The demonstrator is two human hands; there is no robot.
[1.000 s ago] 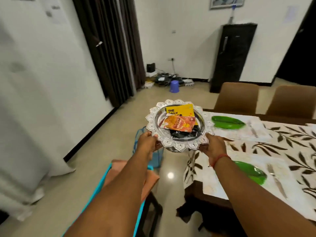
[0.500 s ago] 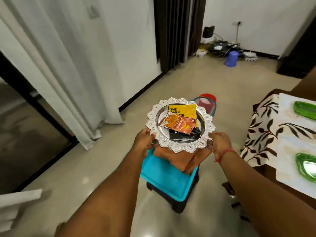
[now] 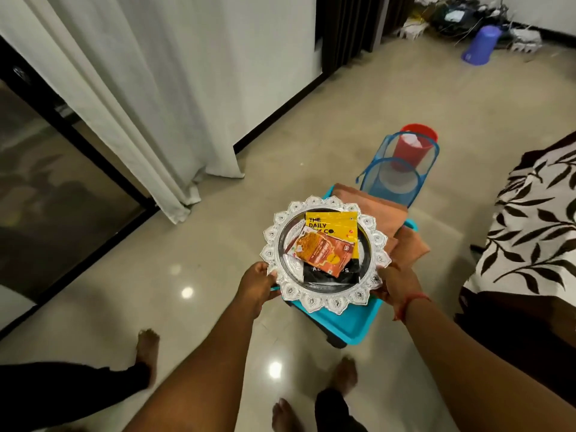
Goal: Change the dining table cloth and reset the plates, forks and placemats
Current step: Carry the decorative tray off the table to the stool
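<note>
I carry an ornate silver tray (image 3: 282, 277) with a scalloped rim in both hands. My left hand (image 3: 256, 282) grips its left edge and my right hand (image 3: 395, 283) grips its right edge. Yellow, orange and black snack packets (image 3: 327, 244) lie on the tray. The tray hovers over a turquoise stool (image 3: 343, 319) that bears a folded orange cloth (image 3: 402, 235). At the right edge hangs the leaf-patterned tablecloth (image 3: 536, 226) of the dining table.
A blue mesh basket (image 3: 399, 179) and a red bucket (image 3: 414, 145) stand behind the stool. White curtains (image 3: 131, 88) and a glass door fill the left. A purple tub (image 3: 480, 45) and cables lie far back. My bare feet (image 3: 343, 374) stand on the glossy floor.
I turned left and looked down, away from the table. The tray travelled with both hands from beside the table to above the stool. The placemats and green plates left the view.
</note>
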